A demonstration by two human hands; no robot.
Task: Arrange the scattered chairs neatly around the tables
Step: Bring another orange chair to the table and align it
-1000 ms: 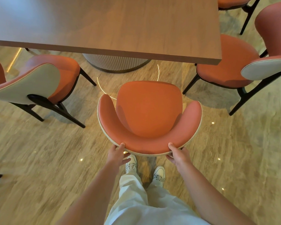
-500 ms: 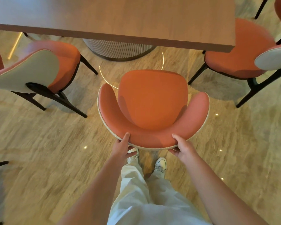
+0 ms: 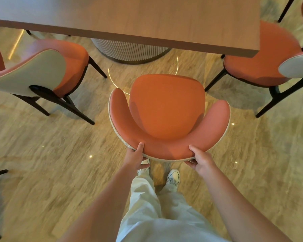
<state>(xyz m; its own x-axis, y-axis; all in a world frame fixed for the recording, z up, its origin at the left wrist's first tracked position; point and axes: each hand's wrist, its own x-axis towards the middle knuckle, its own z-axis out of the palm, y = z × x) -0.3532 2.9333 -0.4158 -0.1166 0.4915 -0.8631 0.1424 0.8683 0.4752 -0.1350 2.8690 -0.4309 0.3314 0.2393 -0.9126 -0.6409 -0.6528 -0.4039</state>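
Note:
An orange chair [image 3: 166, 109] with a curved backrest stands right in front of me, its seat facing the brown table [image 3: 138, 20]. My left hand [image 3: 136, 157] grips the left part of the backrest's rim, thumb on top. My right hand [image 3: 200, 158] grips the right part of the rim in the same way. The seat's front edge lies short of the table edge.
A matching orange chair [image 3: 42, 70] stands to the left, turned at an angle, and another chair [image 3: 262, 60] sits at the table's right corner. The table's ribbed round base [image 3: 129, 51] is under the top. My feet and pale trousers are below the chair.
The chair has slid forward toward the table with both hands on its backrest, and I have stepped after it. The table edge sits closer to the seat.

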